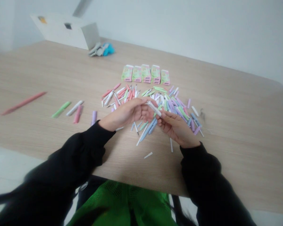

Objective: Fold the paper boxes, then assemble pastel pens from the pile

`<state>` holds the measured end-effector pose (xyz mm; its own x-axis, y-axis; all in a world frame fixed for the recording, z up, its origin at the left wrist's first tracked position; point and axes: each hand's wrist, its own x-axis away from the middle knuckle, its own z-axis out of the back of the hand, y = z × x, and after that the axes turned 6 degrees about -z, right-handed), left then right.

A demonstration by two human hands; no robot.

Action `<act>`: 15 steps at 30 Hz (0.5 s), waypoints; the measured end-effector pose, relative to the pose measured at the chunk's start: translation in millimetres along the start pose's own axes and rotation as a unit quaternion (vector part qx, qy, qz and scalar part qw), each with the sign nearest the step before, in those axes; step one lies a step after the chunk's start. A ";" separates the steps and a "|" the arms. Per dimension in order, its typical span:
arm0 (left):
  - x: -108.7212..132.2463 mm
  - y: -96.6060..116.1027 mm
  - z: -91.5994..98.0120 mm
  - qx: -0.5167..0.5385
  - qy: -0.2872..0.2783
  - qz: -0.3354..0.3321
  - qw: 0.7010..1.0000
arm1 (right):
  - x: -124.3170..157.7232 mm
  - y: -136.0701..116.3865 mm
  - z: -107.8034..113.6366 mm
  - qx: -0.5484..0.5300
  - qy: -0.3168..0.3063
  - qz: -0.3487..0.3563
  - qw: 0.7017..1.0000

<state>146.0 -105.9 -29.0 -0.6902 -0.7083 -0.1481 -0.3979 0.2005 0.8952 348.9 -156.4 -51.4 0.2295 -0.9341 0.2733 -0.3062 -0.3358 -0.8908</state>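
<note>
Between my two hands a white pen barrel (154, 108) slants down to the right, above a spread of loose pen parts. The thumb of my left hand (141, 110) rests at its upper end, with the palm turned up and the fingers curled. Its lower end is pinched in the thumb and fingers of my right hand (173, 125). Beneath and around the hands lie pink pen parts (131, 93), purple caps (172, 105), blue barrels (148, 130) and thin white refills. Some of the pile is hidden behind my hands.
Small green-and-pink boxes (146, 72) stand in a row behind the pile. Left of my arm lie a green pen piece (61, 109), a pink one (77, 114) and a long red pen (23, 103). Farther back are a white box (61, 31) and crumpled gloves (101, 49).
</note>
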 end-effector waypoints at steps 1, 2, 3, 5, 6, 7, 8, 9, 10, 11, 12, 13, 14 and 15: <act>0.1 0.7 -1.0 0.003 0.011 -0.001 1.000 | 0.1 0.3 -0.2 0.004 -0.003 0.000 1.000; 0.3 1.6 -2.1 0.004 0.022 -0.004 1.000 | 0.3 0.4 -0.3 0.008 -0.008 0.001 1.000; 0.5 2.7 -3.0 0.005 0.029 -0.007 1.000 | 0.5 0.3 -0.4 0.011 -0.015 0.001 1.000; 1.0 5.3 -4.3 0.005 0.043 -0.009 0.999 | 1.4 -0.1 -0.6 0.015 -0.027 0.002 1.000; 1.1 6.5 -4.5 0.005 0.050 -0.007 0.999 | 1.9 -0.5 -0.7 0.016 -0.032 0.003 0.999; 0.9 7.5 -4.5 0.006 0.058 -0.003 0.998 | 2.3 -0.9 -0.8 0.017 -0.034 0.005 0.999; 0.5 8.0 -4.3 0.007 0.067 0.001 0.998 | 2.7 -1.2 -0.8 0.018 -0.035 0.007 0.999; -0.3 8.0 -4.1 0.009 0.077 0.005 0.997 | 3.0 -1.5 -0.8 0.018 -0.036 0.009 0.999; -1.3 7.5 -3.8 0.009 0.085 0.005 0.996 | 3.3 -1.7 -0.8 0.017 -0.037 0.010 0.999; -2.5 6.3 -3.7 0.008 0.093 -0.002 0.996 | 3.4 -1.7 -0.8 0.015 -0.038 0.012 0.999; -3.8 4.6 -3.9 0.003 0.102 -0.016 0.995 | 3.5 -1.6 -0.9 0.012 -0.039 0.013 0.999; -5.2 2.5 -4.5 -0.006 0.110 -0.032 0.993 | 3.6 -1.4 -1.1 0.010 -0.041 0.014 0.999; -6.6 0.2 -5.5 -0.016 0.117 -0.046 0.992 | 3.6 -0.9 -1.6 0.009 -0.043 0.013 0.999; -7.8 -2.3 -6.8 -0.025 0.125 -0.057 0.990 | 3.7 -0.1 -2.3 0.009 -0.045 0.011 0.999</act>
<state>156.5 -105.5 -27.1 -0.4697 -0.8707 -0.1461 -0.4293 0.0807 0.8995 347.7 -160.1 -49.5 0.3056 -0.9263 0.2204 -0.2963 -0.3125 -0.9025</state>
